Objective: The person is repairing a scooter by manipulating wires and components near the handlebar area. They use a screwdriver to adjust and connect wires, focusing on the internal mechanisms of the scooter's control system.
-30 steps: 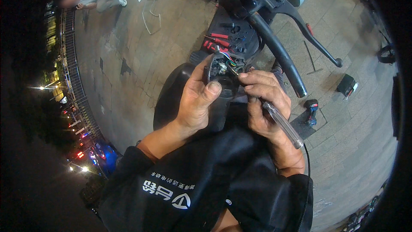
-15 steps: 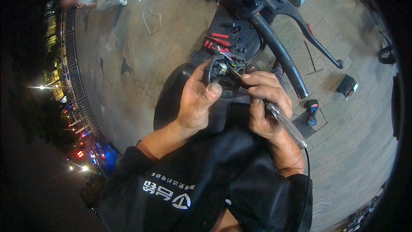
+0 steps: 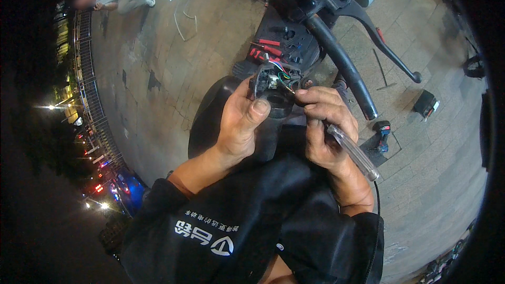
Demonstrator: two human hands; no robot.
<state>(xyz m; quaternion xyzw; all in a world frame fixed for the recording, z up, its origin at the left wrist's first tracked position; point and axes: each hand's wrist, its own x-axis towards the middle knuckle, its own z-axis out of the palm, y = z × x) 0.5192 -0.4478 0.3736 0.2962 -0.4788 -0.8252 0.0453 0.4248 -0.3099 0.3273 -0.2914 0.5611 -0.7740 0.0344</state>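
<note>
Black housing [image 3: 264, 86]: my left hand [image 3: 239, 123] is clasping it, centre frame; my right hand [image 3: 332, 121] is holding a clear-handled probe [image 3: 353, 153], apparently testing wires [image 3: 281, 77]; next move likely needs steady contact.

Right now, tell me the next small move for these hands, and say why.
Probably ease the coloured wires gently apart with the fingertips of the right hand: they crowd together at the open black housing, which the left hand grips, and those fingertips sit at its edge. The right hand also holds a clear-handled tool, handle pointing away.
</note>
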